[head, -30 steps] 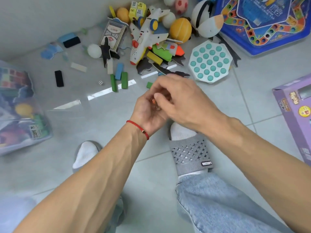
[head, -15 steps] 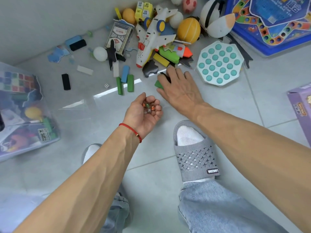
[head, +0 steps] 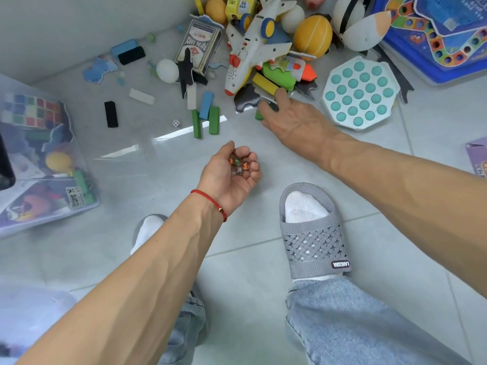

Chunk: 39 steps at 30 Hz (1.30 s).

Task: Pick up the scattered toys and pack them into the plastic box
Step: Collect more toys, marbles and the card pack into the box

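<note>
My left hand (head: 229,175) is cupped palm up over the floor and holds several small marbles (head: 238,165). My right hand (head: 292,119) lies palm down at the near edge of the toy pile, its fingers over a small green block (head: 259,115) and a dark flat piece; I cannot tell if it grips them. The pile has a white toy plane (head: 253,51), a yellow block (head: 264,82), green and blue blocks (head: 207,114), a card deck (head: 197,44) and an orange ball (head: 312,35). The clear plastic box (head: 15,222) stands at the left with toys inside.
A teal pop-it toy (head: 359,94) lies right of my right hand. A blue board game (head: 442,40) is at the top right, a purple box (head: 477,159) at the right edge. A black block (head: 110,114) and a die (head: 176,123) lie apart. My slippered feet (head: 313,233) are below.
My right hand left my left hand, reached forward to the pile's edge and now rests on the green block. The left hand stays cupped with the marbles.
</note>
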Motion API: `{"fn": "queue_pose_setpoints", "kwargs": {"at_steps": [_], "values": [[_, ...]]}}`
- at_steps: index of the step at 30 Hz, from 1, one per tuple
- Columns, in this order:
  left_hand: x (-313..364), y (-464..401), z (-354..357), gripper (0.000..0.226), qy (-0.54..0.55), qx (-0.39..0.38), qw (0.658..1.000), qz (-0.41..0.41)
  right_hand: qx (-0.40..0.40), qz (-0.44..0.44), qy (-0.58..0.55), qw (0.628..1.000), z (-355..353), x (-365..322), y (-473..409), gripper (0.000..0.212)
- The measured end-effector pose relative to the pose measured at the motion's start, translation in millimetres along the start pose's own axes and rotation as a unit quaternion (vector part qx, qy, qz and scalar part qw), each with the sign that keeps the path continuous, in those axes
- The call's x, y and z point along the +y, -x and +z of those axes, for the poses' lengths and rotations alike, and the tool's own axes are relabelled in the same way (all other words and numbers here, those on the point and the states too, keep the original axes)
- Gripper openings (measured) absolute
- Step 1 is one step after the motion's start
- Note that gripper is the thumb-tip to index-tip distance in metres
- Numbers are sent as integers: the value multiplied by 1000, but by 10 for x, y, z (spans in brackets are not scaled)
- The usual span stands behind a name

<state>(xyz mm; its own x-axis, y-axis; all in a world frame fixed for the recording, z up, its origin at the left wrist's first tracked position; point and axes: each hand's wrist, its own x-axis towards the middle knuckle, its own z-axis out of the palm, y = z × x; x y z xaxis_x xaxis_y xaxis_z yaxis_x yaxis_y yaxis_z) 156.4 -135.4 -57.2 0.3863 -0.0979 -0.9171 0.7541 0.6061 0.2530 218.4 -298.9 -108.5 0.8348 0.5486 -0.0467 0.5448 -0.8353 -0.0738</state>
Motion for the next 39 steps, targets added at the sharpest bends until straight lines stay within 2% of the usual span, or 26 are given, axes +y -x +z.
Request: {"fn": "queue_pose_setpoints", "kwargs": {"at_steps": [3,11,13,15,17,18,19,21,22,25,26,28,31,33,35,37,39], "values": [[19,10,-32,46,3,3,1000,3,-17,29,-10,999,17,-23,0,17],[48,-2,-80,45,10,-4,1000,5,-71,131,-83,985,-154,6,-172,37],[62,-3,-78,46,15,-4,1000,6,-62,138,-122,981,-142,29,-154,36],[82,6,-68,46,16,-6,1000,6,-40,166,-212,962,-167,65,-87,34],[105,28,-56,46,6,-10,1000,3,-15,222,-339,914,-275,70,-8,27],[124,53,-47,46,-13,-12,1000,-4,-19,258,-413,873,-350,65,16,24],[150,87,-45,46,-47,-13,999,-18,-36,299,-506,808,-447,58,32,22],[273,214,-44,44,-184,-15,981,-63,-93,352,-674,643,-679,84,50,21],[388,307,-42,42,-283,-19,955,-90,-131,354,-712,593,-820,104,52,20],[962,738,-22,38,-529,-34,838,-128,-224,325,-755,524,-1347,54,11,10],[1183,936,-10,38,-567,-42,813,-128,-243,317,-760,513,-1539,-15,-32,8],[1581,1399,-30,38,-596,-58,792,-117,-274,294,-756,516,-1971,-232,-174,11],[2032,2136,-218,40,-588,-41,806,-52,-304,244,-735,555,-2697,-708,-524,15],[2282,2571,-509,39,-515,-14,857,13,-311,206,-716,589,-3182,-1129,-796,16],[2479,2918,-924,35,-384,15,920,76,-311,179,-704,613,-3562,-1616,-1062,12],[2565,3110,-1398,33,-243,40,961,124,-314,158,-708,613,-3775,-2137,-1334,8],[2548,3137,-1857,33,-105,72,980,151,-318,144,-743,571,-3807,-2647,-1588,12]]}}
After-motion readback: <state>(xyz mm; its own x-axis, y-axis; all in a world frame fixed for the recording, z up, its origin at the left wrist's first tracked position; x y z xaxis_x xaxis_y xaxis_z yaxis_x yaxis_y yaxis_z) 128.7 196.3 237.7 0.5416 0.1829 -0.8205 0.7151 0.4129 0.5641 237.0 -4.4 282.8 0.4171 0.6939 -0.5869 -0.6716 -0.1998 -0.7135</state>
